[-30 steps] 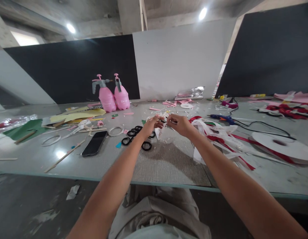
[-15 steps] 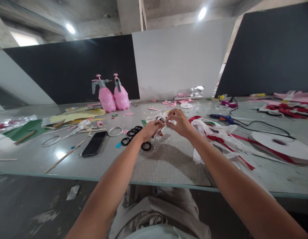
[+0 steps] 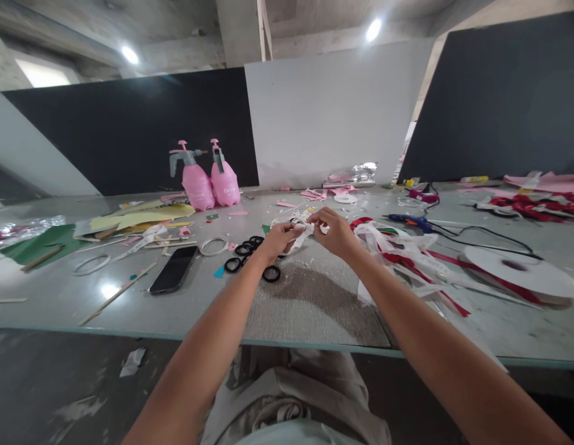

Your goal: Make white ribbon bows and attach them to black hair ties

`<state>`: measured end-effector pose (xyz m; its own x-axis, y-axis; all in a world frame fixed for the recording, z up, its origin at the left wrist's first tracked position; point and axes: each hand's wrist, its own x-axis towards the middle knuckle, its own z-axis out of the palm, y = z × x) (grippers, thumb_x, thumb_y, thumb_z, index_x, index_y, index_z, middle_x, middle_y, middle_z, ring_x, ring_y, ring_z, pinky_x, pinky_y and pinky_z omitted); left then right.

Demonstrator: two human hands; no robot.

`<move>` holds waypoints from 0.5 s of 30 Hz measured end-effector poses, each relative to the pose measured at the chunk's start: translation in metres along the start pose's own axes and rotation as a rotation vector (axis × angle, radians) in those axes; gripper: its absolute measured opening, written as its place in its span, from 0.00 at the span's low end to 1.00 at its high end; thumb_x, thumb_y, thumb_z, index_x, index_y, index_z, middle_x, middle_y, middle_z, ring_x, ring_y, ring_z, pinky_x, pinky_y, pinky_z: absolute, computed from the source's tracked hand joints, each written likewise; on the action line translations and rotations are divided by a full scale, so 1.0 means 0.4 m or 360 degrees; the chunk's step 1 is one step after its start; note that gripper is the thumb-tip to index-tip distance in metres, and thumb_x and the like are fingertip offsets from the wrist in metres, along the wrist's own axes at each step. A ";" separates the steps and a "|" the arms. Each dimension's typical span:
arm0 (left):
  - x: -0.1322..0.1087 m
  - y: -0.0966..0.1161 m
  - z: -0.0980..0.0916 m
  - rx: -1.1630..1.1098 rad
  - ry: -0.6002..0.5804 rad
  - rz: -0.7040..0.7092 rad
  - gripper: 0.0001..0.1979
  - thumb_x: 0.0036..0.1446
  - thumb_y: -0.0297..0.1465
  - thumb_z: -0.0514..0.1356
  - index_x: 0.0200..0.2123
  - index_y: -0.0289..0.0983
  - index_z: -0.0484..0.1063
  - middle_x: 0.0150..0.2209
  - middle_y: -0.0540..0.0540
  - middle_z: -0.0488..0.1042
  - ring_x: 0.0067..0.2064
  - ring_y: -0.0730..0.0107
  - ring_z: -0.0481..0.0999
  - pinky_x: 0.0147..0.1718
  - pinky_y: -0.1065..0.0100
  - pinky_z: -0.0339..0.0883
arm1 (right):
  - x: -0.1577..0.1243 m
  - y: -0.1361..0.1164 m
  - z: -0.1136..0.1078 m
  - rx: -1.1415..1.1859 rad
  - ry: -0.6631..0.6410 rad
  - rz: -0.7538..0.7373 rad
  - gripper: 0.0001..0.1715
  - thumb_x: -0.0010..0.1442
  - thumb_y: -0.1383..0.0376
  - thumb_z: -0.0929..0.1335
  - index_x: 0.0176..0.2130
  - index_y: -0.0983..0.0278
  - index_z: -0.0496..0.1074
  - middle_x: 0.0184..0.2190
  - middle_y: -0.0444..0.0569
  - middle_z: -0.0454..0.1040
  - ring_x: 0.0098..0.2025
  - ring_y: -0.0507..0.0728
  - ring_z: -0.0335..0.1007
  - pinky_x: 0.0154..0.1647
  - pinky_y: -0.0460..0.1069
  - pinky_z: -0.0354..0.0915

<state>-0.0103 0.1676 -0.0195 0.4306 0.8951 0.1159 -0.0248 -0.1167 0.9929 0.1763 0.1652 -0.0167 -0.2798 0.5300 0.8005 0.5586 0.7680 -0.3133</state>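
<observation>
Over the middle of the table my left hand (image 3: pixel 283 240) is closed on a white ribbon (image 3: pixel 307 231), pinched between thumb and fingers. Opposite it, my right hand (image 3: pixel 332 227) has its fingertips bent together at the ribbon's other side; part of the ribbon is hidden by the fingers. Several black hair ties (image 3: pixel 244 249) lie beside my left hand, with one black hair tie (image 3: pixel 271 273) below its wrist. Right of my right hand is a loose heap of white ribbon (image 3: pixel 375 238) with red ribbon (image 3: pixel 402 259) mixed in.
A phone (image 3: pixel 174 269) and a thin wooden stick (image 3: pixel 117 293) lie at left. Two pink spray bottles (image 3: pixel 197 187) stand behind them. A blue glue gun (image 3: pixel 412 221) with its cord and a white ribbon spool (image 3: pixel 521 269) are at right. Paper scraps (image 3: pixel 138 216) litter the back left.
My hands have drawn slightly apart, and more of the white ribbon shows between them. The whole view has shifted a little; the things on the table stay put.
</observation>
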 end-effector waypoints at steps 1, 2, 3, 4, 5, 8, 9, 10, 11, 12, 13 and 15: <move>0.002 -0.002 -0.001 0.0004 0.0037 0.0016 0.20 0.48 0.47 0.64 0.29 0.38 0.64 0.17 0.58 0.47 0.17 0.83 0.43 0.18 0.72 0.35 | -0.001 0.000 0.001 0.0001 0.0010 0.0024 0.13 0.52 0.74 0.63 0.35 0.62 0.74 0.34 0.49 0.72 0.34 0.54 0.66 0.37 0.49 0.62; 0.004 -0.004 -0.001 0.0010 0.0061 0.0025 0.20 0.48 0.48 0.64 0.29 0.37 0.64 0.17 0.58 0.47 0.17 0.83 0.44 0.18 0.71 0.35 | -0.001 -0.001 0.001 -0.0001 0.0002 0.0044 0.13 0.52 0.74 0.63 0.34 0.62 0.74 0.33 0.49 0.72 0.33 0.54 0.66 0.36 0.48 0.62; 0.005 -0.005 -0.001 0.0019 0.0076 0.0032 0.20 0.48 0.48 0.64 0.29 0.37 0.65 0.17 0.58 0.48 0.17 0.83 0.44 0.18 0.71 0.35 | -0.002 -0.002 0.001 -0.0006 -0.0015 0.0061 0.13 0.51 0.74 0.63 0.33 0.62 0.74 0.32 0.49 0.72 0.32 0.54 0.66 0.35 0.48 0.62; 0.005 -0.007 -0.001 0.0037 0.0085 0.0037 0.20 0.48 0.48 0.64 0.30 0.37 0.65 0.17 0.58 0.48 0.17 0.83 0.44 0.18 0.71 0.36 | -0.002 -0.003 0.002 -0.0016 -0.0033 0.0076 0.12 0.52 0.73 0.63 0.32 0.62 0.75 0.31 0.48 0.73 0.32 0.54 0.66 0.35 0.48 0.62; 0.005 -0.007 -0.001 0.0066 0.0091 0.0038 0.21 0.48 0.48 0.64 0.29 0.37 0.65 0.17 0.58 0.48 0.17 0.83 0.44 0.19 0.71 0.36 | -0.001 -0.005 0.002 -0.0027 -0.0049 0.0093 0.12 0.52 0.73 0.63 0.33 0.62 0.75 0.31 0.48 0.73 0.32 0.54 0.66 0.34 0.48 0.61; 0.004 -0.009 0.000 0.0192 0.0100 0.0048 0.21 0.47 0.49 0.63 0.28 0.37 0.65 0.16 0.58 0.49 0.17 0.82 0.45 0.20 0.71 0.37 | 0.000 -0.011 0.003 -0.0055 -0.0099 0.0133 0.10 0.54 0.69 0.65 0.34 0.62 0.76 0.31 0.49 0.75 0.32 0.54 0.67 0.35 0.49 0.62; 0.004 -0.009 0.000 0.0233 0.0102 0.0063 0.22 0.47 0.50 0.63 0.27 0.37 0.65 0.16 0.58 0.50 0.17 0.82 0.46 0.20 0.71 0.38 | 0.001 -0.013 0.003 -0.0057 -0.0124 0.0145 0.09 0.55 0.67 0.66 0.34 0.62 0.76 0.31 0.49 0.75 0.33 0.55 0.67 0.35 0.49 0.61; 0.004 -0.010 0.000 0.0272 0.0102 0.0084 0.22 0.47 0.50 0.63 0.27 0.36 0.66 0.16 0.58 0.50 0.18 0.82 0.47 0.20 0.71 0.38 | 0.001 -0.014 0.004 -0.0055 -0.0149 0.0157 0.08 0.56 0.65 0.66 0.33 0.62 0.76 0.31 0.49 0.76 0.33 0.55 0.67 0.35 0.49 0.61; 0.005 -0.010 0.000 0.0311 0.0103 0.0110 0.22 0.47 0.50 0.63 0.28 0.36 0.67 0.16 0.57 0.51 0.18 0.81 0.48 0.21 0.71 0.40 | 0.001 -0.015 0.004 -0.0053 -0.0175 0.0175 0.07 0.56 0.64 0.67 0.33 0.62 0.76 0.30 0.49 0.76 0.33 0.55 0.67 0.35 0.49 0.61; 0.005 -0.010 0.000 0.0350 0.0105 0.0138 0.22 0.46 0.51 0.63 0.28 0.35 0.68 0.16 0.57 0.52 0.19 0.81 0.49 0.22 0.71 0.41 | 0.001 -0.015 0.004 -0.0058 -0.0196 0.0199 0.08 0.56 0.63 0.67 0.32 0.62 0.76 0.30 0.49 0.76 0.33 0.56 0.68 0.35 0.49 0.61; 0.005 -0.010 -0.001 0.0388 0.0105 0.0164 0.23 0.46 0.51 0.63 0.27 0.35 0.69 0.17 0.56 0.52 0.20 0.80 0.50 0.22 0.71 0.42 | 0.000 -0.015 0.004 -0.0069 -0.0211 0.0222 0.08 0.56 0.63 0.68 0.32 0.62 0.77 0.30 0.49 0.77 0.33 0.56 0.68 0.35 0.49 0.60; 0.005 -0.011 -0.002 0.0458 0.0097 0.0204 0.23 0.46 0.51 0.63 0.25 0.34 0.69 0.17 0.56 0.53 0.21 0.79 0.52 0.23 0.71 0.44 | -0.001 -0.012 0.003 -0.0109 -0.0231 0.0247 0.07 0.55 0.64 0.67 0.31 0.62 0.76 0.30 0.49 0.77 0.33 0.55 0.68 0.34 0.48 0.60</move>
<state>-0.0099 0.1703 -0.0235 0.3856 0.8882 0.2498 0.1846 -0.3396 0.9223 0.1728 0.1618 -0.0162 -0.2932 0.6901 0.6617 0.6541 0.6496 -0.3876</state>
